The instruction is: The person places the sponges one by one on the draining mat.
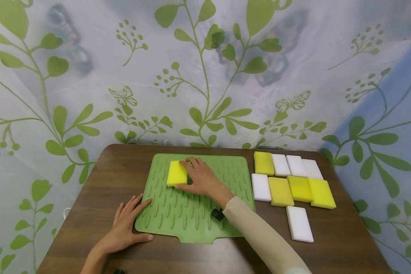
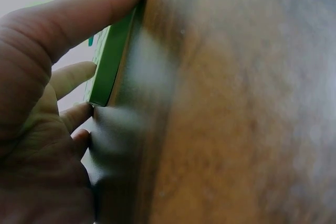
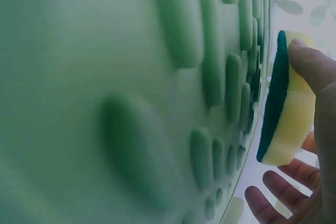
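A yellow sponge (image 1: 176, 173) with a dark green scouring layer is at the upper left of the green ridged mat (image 1: 178, 217). My right hand (image 1: 203, 178) grips it from the right; the right wrist view shows the thumb against the yellow side of the sponge (image 3: 296, 114), green layer toward the mat. Whether the sponge touches the mat is hard to tell. At the mat's front left corner, my left hand (image 1: 123, 226) lies with fingers spread, touching the edge. In the left wrist view its thumb (image 2: 89, 14) reaches along the mat's rim (image 2: 113, 61).
Right of the mat, several yellow sponges (image 1: 281, 191) and white sponge-like blocks (image 1: 261, 187) lie in two rows on the brown table (image 1: 99, 182). One white block (image 1: 299, 224) lies apart, nearer the front. Behind the table hangs a leaf-patterned cloth (image 1: 150, 76).
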### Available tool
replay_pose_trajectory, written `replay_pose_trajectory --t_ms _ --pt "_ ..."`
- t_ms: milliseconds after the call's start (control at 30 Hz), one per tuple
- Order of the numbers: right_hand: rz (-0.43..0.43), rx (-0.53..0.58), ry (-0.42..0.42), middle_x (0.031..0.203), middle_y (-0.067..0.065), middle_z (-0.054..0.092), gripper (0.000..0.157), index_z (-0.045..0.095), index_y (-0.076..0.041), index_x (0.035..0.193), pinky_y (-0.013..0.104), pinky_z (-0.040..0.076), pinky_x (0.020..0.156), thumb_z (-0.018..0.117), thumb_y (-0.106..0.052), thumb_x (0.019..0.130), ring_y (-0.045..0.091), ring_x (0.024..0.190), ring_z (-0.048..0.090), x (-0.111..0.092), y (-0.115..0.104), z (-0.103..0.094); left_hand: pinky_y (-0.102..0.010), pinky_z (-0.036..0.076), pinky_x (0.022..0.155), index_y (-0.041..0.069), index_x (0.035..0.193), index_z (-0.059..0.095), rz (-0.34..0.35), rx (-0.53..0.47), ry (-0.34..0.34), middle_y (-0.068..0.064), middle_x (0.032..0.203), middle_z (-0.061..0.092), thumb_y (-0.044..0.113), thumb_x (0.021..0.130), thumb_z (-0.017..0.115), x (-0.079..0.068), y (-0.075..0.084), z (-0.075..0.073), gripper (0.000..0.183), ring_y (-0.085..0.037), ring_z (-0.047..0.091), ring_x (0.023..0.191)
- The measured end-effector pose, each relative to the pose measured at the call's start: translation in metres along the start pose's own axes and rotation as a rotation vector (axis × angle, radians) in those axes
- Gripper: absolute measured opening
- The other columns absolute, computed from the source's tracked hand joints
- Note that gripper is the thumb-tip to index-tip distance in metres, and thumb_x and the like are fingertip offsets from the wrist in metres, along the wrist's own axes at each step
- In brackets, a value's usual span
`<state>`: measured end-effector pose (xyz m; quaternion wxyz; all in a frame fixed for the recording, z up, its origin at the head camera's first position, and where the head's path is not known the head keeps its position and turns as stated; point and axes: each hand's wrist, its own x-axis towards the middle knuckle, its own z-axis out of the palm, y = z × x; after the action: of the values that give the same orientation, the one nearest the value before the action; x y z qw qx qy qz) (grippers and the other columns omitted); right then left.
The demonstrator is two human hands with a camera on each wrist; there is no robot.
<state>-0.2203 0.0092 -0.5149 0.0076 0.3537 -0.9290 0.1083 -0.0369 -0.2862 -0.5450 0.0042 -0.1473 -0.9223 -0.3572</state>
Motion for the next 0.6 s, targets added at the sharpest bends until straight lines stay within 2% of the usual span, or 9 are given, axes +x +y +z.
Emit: replay_pose_trajectory --t_ms 400,600 --pt "-0.015 -0.016 0.014 0.161 0.009 0.045 0.093 0.039 -0.022 0.167 0.045 0.051 0.114 0.059 -0.079 0.096 0.029 0.141 0.050 0.031 -0.017 0.005 -0.081 0.006 0.118 0.020 0.164 0.047 -0.018 -0.032 -0.016 -0.025 0.174 0.030 0.045 0.079 0.095 0.000 0.002 -0.001 0.100 -0.061 0.019 0.159" --pt "-0.003 -0.047 0.017 0.165 0.009 0.042 0.093 0.035 -0.022 0.169 0.045 0.052 0.115 0.053 -0.081 0.098 0.029 0.145 0.049 0.046 -0.024 0.011 -0.081 0.003 0.119 0.021 0.164 0.047 -0.028 -0.052 -0.018 -0.024 0.175 0.028 0.045 0.080 0.094 0.000 0.003 -0.002 0.099 -0.060 0.016 0.160"
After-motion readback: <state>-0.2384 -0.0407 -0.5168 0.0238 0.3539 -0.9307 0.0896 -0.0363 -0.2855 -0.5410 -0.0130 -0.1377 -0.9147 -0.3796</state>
